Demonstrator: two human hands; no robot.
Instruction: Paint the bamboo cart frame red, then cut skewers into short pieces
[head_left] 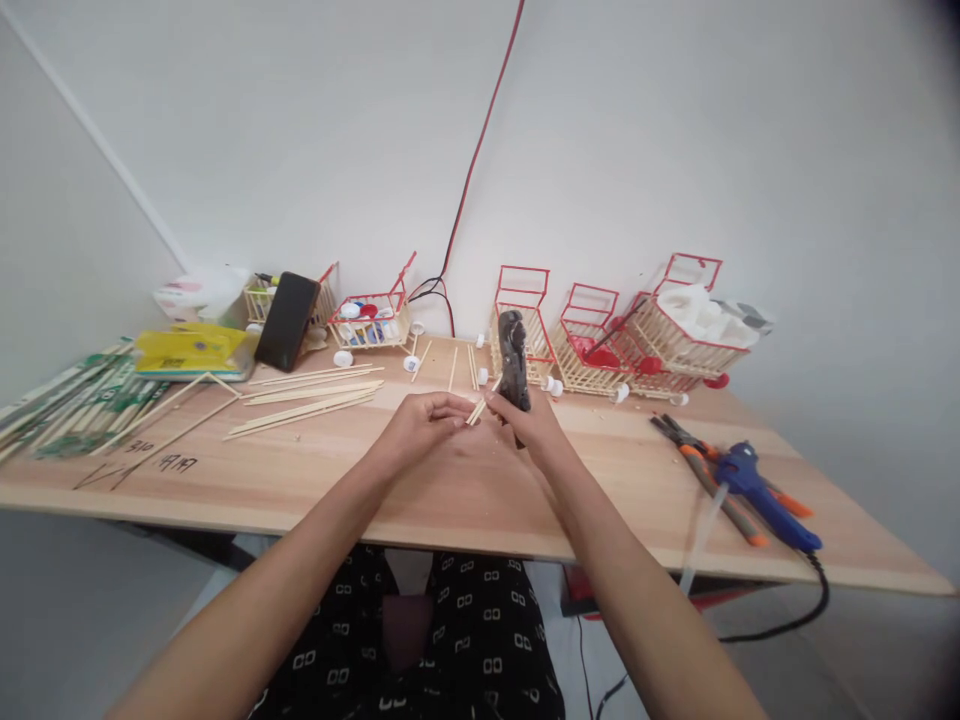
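Observation:
A few short, thin wooden sticks lie between my two hands, low over the table. The fingers of my left hand are bent around their near ends, with thumb and fingertips close together. My right hand is closed around a dark, scuffed hand tool that stands upright; its exact kind is hard to make out. The right thumb is close to the upper ends of the sticks. Several long wooden sticks lie left of my left hand.
Small stick-built shopping carts with red handles line the wall. At right lie a blue glue gun and orange-handled pliers. A phone, a yellow packet and green-wrapped stick bundles are at left on the wooden table.

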